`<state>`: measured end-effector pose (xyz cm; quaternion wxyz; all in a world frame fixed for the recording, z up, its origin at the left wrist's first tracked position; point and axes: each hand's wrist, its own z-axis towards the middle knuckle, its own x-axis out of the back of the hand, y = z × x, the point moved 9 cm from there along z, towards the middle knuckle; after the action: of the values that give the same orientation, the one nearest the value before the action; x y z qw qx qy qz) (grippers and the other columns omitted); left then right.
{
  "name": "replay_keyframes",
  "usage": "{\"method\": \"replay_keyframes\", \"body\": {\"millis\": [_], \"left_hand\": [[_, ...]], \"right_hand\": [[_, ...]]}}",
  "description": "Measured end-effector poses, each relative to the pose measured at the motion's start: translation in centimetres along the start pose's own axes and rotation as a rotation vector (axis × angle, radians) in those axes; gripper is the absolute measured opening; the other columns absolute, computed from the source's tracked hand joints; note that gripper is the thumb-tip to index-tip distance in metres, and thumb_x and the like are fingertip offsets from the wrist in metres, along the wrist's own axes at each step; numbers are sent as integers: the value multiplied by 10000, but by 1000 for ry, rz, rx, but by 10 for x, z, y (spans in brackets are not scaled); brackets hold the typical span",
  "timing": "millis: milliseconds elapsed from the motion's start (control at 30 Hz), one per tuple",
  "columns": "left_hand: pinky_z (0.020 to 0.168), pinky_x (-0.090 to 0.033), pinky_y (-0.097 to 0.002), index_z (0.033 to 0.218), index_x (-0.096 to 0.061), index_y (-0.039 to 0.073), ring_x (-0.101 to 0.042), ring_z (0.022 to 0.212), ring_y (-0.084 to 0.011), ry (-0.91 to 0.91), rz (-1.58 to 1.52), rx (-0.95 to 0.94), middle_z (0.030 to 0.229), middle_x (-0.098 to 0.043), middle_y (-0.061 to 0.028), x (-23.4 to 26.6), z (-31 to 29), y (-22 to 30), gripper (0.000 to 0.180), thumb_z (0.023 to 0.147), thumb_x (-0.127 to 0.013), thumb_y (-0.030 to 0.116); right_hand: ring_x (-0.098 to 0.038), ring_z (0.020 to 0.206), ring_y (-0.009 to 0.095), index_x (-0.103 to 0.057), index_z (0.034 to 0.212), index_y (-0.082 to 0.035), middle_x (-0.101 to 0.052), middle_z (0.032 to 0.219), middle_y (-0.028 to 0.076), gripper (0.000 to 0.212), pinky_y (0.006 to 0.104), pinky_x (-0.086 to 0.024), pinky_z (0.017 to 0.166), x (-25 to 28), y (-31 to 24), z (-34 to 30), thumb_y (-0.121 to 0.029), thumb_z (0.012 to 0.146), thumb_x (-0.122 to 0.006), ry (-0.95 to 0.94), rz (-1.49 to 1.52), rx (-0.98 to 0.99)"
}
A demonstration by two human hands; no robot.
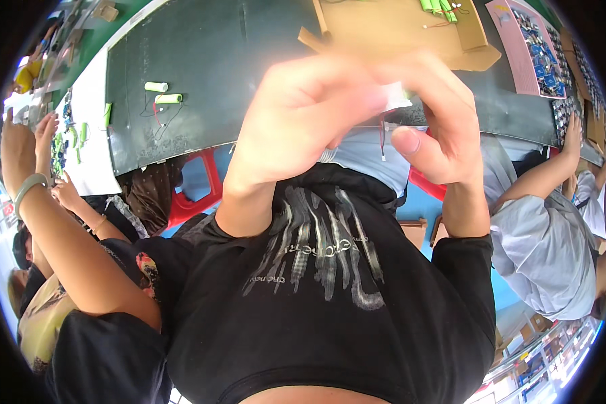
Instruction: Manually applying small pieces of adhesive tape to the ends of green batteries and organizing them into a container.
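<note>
Close in front of me, my left hand [286, 114] and my right hand [444, 114] meet over a small battery cell [398, 97]. Only its white-wrapped end and a trace of green show between the fingers; the rest is hidden. My left thumb presses against the white end. The fingers of my right hand curl over from the other side, while that thumb stands off below. Thin dark and red wires [382, 138] with a small white plug dangle under the cell. The fingers are partly blurred.
Two green cells [169, 99] with wires lie on the dark table [202, 60] at left. Ahead is an open cardboard box [384, 27] with several green cells [439, 8]. A pink tray [518, 47] of blue parts stands at right. Co-workers' arms [81, 249] are at both sides.
</note>
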<state>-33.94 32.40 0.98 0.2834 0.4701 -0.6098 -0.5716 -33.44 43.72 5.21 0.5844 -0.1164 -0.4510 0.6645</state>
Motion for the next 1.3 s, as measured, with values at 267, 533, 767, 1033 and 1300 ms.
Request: {"method": "replay_keyframes", "body": {"millis": [267,533,767,1033,1300], "left_hand": [[552,-421,-233,865,-649,-3,-524,628,-58,127,285,-123,677,-617,-31,7,-1,3,103,838,-618,91],[413,-355,-247,772,-622,45,-509,431,-102,183,703,-448,573,-584,-39,-11,-17,26,35,778,-655,55],[465,-388,-335,698,-604,96,-489,468,-239,173,957,-641,557,-530,-61,-24,-30,48,69,683,-654,52],[435,-390,-304,745,-628,33,-480,435,-208,544,1022,-1017,586,-559,-62,16,-36,66,27,771,-628,38],[341,-312,-236,882,-558,-91,-385,351,-151,836,256,-1295,560,-509,-143,82,-122,118,216,907,-473,107]], "right_hand": [[-539,732,145,-557,1075,13,-538,994,94,263,254,-442,637,-3,26,-9,-39,823,-611,247,280,-185],[-471,768,88,-490,1004,5,-498,1014,88,250,221,-419,643,-20,38,-17,62,768,-550,320,633,-385],[-472,815,107,-487,932,-5,-518,957,82,171,235,-409,700,-21,30,-19,57,777,-528,293,756,-361],[-349,433,77,-496,1087,74,-531,831,113,343,249,-304,403,9,-4,1,-224,918,-472,322,689,-221],[-549,768,123,-650,966,18,-635,931,92,242,255,-451,703,-137,84,18,-193,849,-634,175,782,-634]]}}
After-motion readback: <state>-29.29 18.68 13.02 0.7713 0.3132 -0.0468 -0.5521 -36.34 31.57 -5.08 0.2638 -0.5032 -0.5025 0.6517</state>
